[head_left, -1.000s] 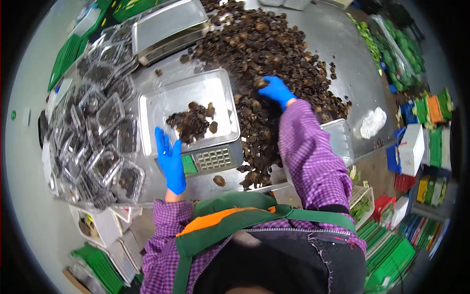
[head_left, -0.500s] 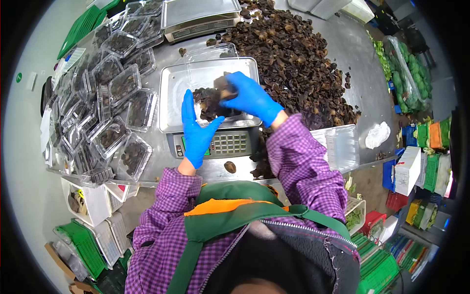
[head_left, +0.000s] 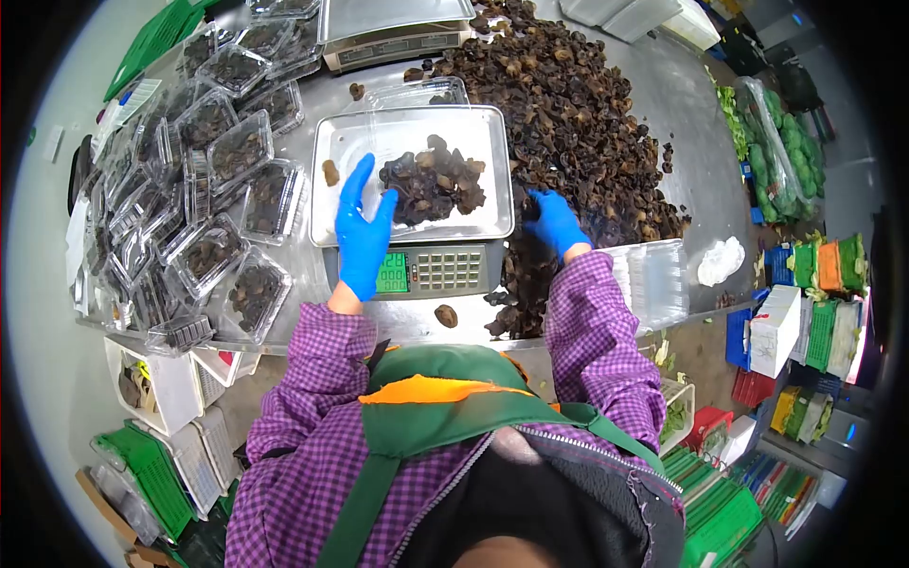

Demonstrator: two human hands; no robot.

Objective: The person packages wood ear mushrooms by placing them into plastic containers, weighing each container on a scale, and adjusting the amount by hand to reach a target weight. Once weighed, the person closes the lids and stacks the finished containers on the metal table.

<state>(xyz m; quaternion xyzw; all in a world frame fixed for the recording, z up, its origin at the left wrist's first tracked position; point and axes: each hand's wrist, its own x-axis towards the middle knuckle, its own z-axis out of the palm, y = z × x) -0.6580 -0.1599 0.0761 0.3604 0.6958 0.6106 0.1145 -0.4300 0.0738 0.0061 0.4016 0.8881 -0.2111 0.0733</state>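
A clear plastic clamshell box (head_left: 386,112) lies open on the metal pan (head_left: 327,216) of a digital scale, its lid folded back. A heap of dark brown wood ear mushrooms (head_left: 434,180) fills its base. My left hand (head_left: 363,237), in a blue glove, is beside the box with thumb and fingers apart and nothing in it. One loose mushroom piece (head_left: 329,171) lies on the pan's left side. Right of the scale, my blue-gloved right hand (head_left: 557,224) is at the edge of the big mushroom pile (head_left: 578,114), fingers parted, fingertips partly hidden. The scale's display (head_left: 392,272) glows green.
Filled, closed clamshell boxes (head_left: 213,251) are piled at the left. Another scale (head_left: 393,24) stands at the back. Stacked clear plastic trays (head_left: 653,282) sit at front right, near a crumpled white piece (head_left: 722,260). A single mushroom (head_left: 446,315) lies by the front edge.
My right hand has left the box and moved right to the pile. The mushrooms in the box are now uncovered. My left hand has shifted slightly left, away from them.
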